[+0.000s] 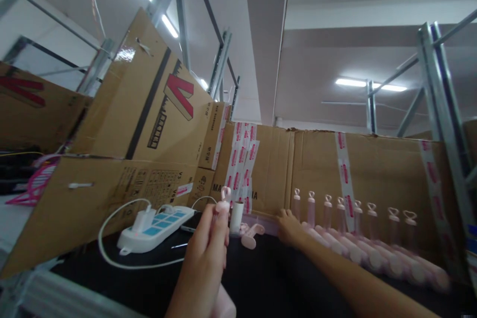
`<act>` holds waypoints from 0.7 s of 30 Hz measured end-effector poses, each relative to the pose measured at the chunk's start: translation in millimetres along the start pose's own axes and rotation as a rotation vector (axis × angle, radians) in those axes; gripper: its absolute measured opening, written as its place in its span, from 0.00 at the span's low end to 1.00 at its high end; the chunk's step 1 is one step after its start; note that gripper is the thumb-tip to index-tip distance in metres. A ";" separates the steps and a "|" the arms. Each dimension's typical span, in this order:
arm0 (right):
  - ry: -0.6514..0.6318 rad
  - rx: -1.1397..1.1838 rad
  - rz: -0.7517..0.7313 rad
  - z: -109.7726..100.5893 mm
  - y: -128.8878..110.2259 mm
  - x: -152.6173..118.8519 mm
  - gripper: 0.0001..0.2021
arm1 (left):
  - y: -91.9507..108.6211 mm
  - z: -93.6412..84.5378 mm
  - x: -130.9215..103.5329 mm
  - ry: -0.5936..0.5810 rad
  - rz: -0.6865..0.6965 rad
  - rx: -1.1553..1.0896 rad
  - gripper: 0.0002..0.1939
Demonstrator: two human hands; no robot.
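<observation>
Grasping 1 pink tube (222, 204), the left hand (206, 253) sits at 6 o'clock; the right hand (289, 227), released, touches the tube row (372, 253) at 3 o'clock.

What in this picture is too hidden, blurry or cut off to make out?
- The pink tube in the left hand: fingers cover its body.
- What the right hand touches: its fingers hide it.
- The lying pink tubes: motion blur smears them.
- Print on the cardboard box: too small.

Warehouse: stacked cartons (149, 109), steel racking (436, 74).
</observation>
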State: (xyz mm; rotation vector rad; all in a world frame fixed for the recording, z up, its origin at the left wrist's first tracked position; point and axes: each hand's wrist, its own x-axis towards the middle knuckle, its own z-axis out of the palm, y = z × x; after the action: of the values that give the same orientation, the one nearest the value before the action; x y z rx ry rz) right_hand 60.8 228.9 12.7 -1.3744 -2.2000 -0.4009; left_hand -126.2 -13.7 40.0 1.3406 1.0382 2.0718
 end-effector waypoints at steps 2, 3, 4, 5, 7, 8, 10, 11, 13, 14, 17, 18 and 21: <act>-0.002 -0.014 -0.001 9.0 1.0 6.9 0.13 | -6.9 -1.1 5.6 -0.027 -0.053 -0.106 0.19; 0.009 -0.009 0.001 11.8 0.4 7.8 0.12 | -10.4 -2.2 8.8 -0.039 -0.060 -0.121 0.20; 0.025 0.002 0.006 13.7 -0.7 7.2 0.10 | -13.5 -3.5 12.1 -0.039 -0.057 -0.150 0.21; 0.043 0.021 0.011 14.7 -2.1 5.3 0.08 | -16.1 -4.9 15.1 -0.038 -0.055 -0.176 0.22; 0.084 0.075 0.021 13.5 -5.0 -0.9 0.04 | -19.3 -7.5 18.9 -0.034 -0.055 -0.225 0.24; 0.107 0.112 0.025 10.9 -5.8 -4.7 0.02 | -19.7 -8.6 19.5 -0.031 -0.058 -0.259 0.24; 0.176 0.201 0.034 0.4 -5.5 -13.0 0.02 | -18.1 -10.1 18.4 -0.021 -0.075 -0.332 0.22; 0.218 0.252 0.037 -7.7 -4.1 -17.6 0.02 | -16.2 -10.5 17.1 -0.011 -0.089 -0.368 0.20; 0.306 0.369 0.034 -28.9 0.8 -28.7 0.00 | -10.8 -10.7 14.1 0.017 -0.129 -0.435 0.16; 0.349 0.432 0.031 -41.2 4.2 -35.8 0.04 | -7.4 -10.6 12.8 0.036 -0.153 -0.466 0.13; 0.477 0.608 0.027 -79.8 16.6 -65.6 0.20 | 4.6 -8.7 9.4 0.117 -0.221 -0.554 0.06; 0.509 0.692 0.030 -91.9 20.9 -78.5 0.25 | 9.0 -7.6 8.1 0.152 -0.240 -0.585 0.05; 0.566 1.057 0.091 -122.4 29.3 -122.5 0.35 | 21.4 -3.2 3.7 0.258 -0.274 -0.687 0.05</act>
State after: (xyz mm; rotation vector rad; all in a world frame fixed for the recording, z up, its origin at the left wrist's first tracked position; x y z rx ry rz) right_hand 163.2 89.7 44.2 -0.6401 -1.4612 0.3520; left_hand -130.2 -25.2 58.3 0.5701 0.4760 2.1288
